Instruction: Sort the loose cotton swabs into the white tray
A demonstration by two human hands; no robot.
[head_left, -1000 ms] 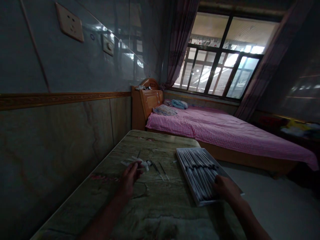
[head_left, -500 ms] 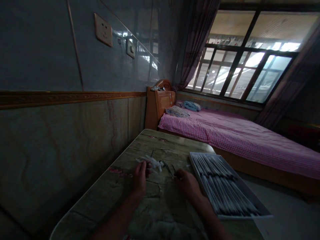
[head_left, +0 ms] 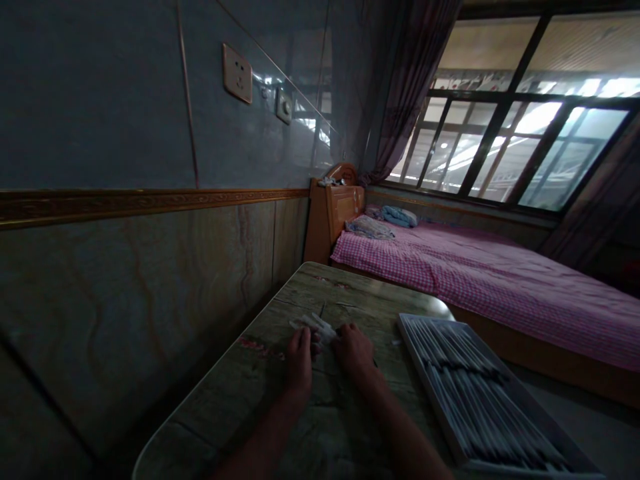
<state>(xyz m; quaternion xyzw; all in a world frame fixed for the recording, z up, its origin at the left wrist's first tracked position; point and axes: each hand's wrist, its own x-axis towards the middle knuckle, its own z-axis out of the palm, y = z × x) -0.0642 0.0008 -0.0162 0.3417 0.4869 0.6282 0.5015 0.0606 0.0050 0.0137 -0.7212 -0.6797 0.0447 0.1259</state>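
On the patterned tabletop, a small pile of clear-white, thin plastic pieces (head_left: 316, 323) lies just beyond both hands. My left hand (head_left: 300, 357) rests on the near left side of the pile, its fingers curled in; anything between them is too dark to make out. My right hand (head_left: 354, 350) is at the right end of the pile, fingers bent down and touching the pieces. Its fingertips are partly hidden, so what it grips is unclear. A dark, thin piece (head_left: 375, 363) shows beside the right wrist.
A shallow tray (head_left: 431, 395) with rows of thin, dark-tipped sticks (head_left: 463, 400) sits at the table's right side. The table (head_left: 200, 407) stands against a tiled wall (head_left: 210, 267). Beyond it is a bed with a pink checked sheet (head_left: 400, 263), under a window.
My right hand has moved left, from the dark thin pieces to the white pile. The left hand stays at the pile. The whole view has shifted slightly.
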